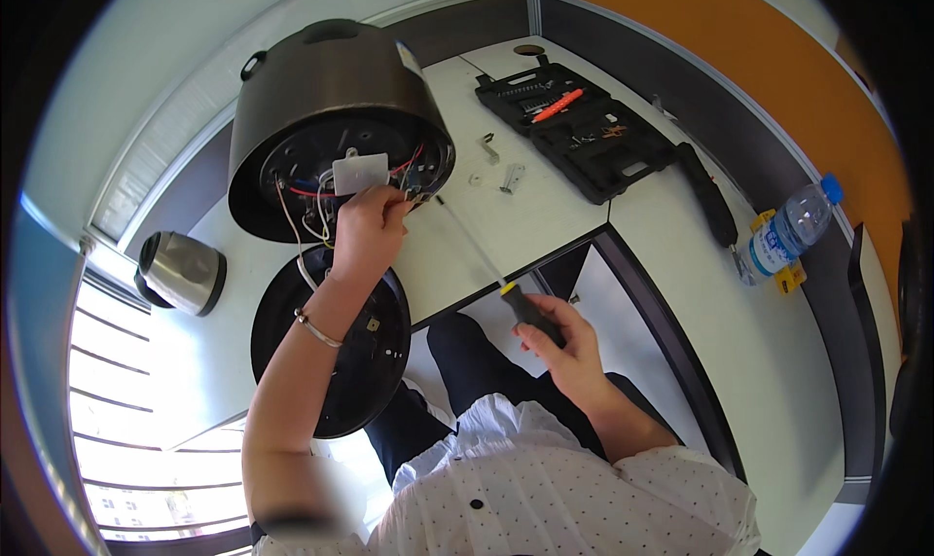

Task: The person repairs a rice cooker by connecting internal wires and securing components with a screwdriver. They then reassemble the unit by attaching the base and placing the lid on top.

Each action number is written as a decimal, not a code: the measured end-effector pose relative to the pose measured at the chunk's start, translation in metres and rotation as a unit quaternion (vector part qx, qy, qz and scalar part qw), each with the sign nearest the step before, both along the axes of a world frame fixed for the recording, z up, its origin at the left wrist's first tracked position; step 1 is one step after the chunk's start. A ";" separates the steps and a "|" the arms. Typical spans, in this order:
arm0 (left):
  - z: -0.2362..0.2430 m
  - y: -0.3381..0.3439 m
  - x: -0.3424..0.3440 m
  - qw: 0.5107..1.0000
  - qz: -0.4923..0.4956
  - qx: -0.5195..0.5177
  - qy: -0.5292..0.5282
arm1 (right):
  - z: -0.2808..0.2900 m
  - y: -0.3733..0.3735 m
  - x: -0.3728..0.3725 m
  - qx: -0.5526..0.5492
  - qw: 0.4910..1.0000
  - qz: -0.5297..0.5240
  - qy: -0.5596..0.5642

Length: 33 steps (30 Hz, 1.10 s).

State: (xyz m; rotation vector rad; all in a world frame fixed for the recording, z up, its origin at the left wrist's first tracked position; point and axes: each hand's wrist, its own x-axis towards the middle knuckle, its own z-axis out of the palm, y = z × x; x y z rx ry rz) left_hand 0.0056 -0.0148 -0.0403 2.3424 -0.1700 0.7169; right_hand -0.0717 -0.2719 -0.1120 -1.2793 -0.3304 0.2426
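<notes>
Dark cooker body (pixel 331 79) on its side on the white table (pixel 555 220), wires (pixel 311 195) exposed; left hand (pixel 370 230) at them, fingertips bunched, can't tell what's pinched. Right hand (pixel 564 347) wrapped round screwdriver (pixel 508 290), tip near cooker body; black round cover (pixel 362 386) nearby.

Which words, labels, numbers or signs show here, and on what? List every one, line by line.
Bottle: blue-and-white label with printing; wording not copied here.
Dark pot: pale sticker on its side, seen too slantwise to read.
Yellow item by the bottle: dark marks, too small to read.
Screwdriver in the right hand: no readable text.
Tool case: no readable text.
</notes>
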 end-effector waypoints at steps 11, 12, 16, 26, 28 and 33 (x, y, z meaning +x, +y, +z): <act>-0.002 -0.002 -0.001 0.999 0.009 -0.044 0.020 | -0.003 0.021 0.002 0.063 0.998 0.012 0.000; -0.001 -0.005 0.000 0.998 0.011 -0.049 0.024 | -0.003 0.019 0.002 0.059 0.998 0.008 -0.006; -0.003 -0.003 0.001 0.999 0.004 -0.042 0.010 | -0.002 0.020 0.002 0.059 0.998 0.009 -0.021; -0.001 -0.004 -0.002 1.000 0.011 0.001 -0.003 | -0.001 0.020 -0.002 0.038 0.999 0.012 0.004; -0.003 -0.003 -0.001 1.000 0.008 0.003 -0.007 | 0.000 0.020 -0.002 0.035 0.999 0.003 0.010; 0.000 -0.004 -0.001 1.000 0.010 0.013 -0.009 | 0.000 0.020 -0.002 0.032 0.999 0.003 0.002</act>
